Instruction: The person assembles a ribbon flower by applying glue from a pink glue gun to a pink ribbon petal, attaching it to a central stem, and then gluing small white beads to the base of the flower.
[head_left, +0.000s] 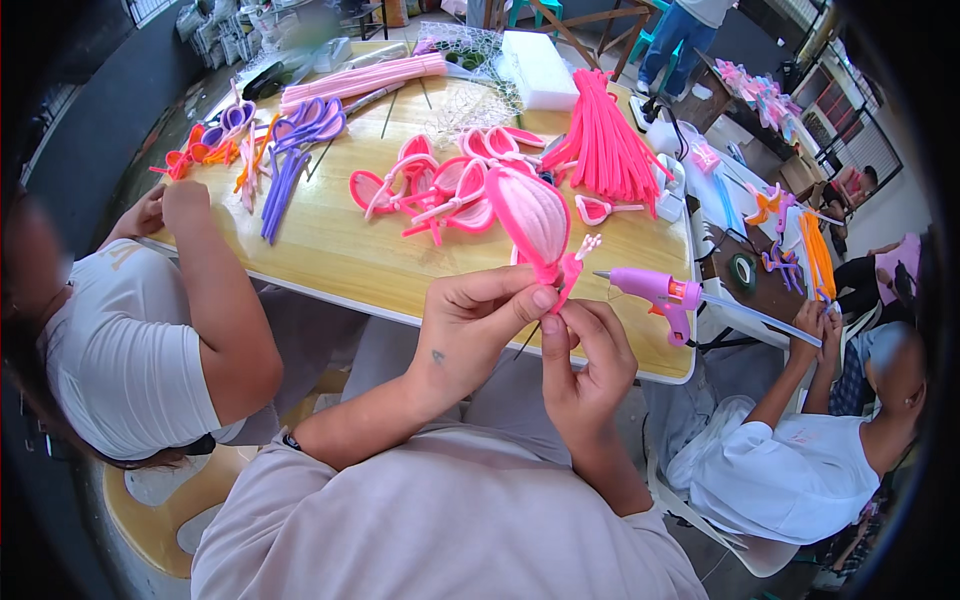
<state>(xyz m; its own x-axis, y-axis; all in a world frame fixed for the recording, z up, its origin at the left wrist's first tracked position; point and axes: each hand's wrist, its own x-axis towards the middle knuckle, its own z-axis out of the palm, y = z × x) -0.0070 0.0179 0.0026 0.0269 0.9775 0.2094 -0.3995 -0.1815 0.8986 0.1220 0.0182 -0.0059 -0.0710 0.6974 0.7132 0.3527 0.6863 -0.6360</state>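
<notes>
Near the table's front edge, my left hand (480, 322) pinches the base of a petal (529, 214) made of pipe cleaners, pale pink inside with a hot-pink rim. My right hand (589, 367) grips the lower end of a short hot-pink flower centre (572, 271), which has whitish stamens at its top. The petal and this centre meet between my fingertips; the exact join is hidden. A thin dark wire stem (527, 341) sticks out below. To the right lies a purple glue gun (660, 289) with a clear glue stick in it, nozzle towards my hands.
Finished pink petals (450, 187) lie beyond my hands, beside hot-pink pipe cleaners (604, 150). A white foam block (540, 71) stands behind. Purple petals (307, 124) and a pale-pink bundle (364, 81) lie left. A person (142, 330) sits left, another (787, 450) right.
</notes>
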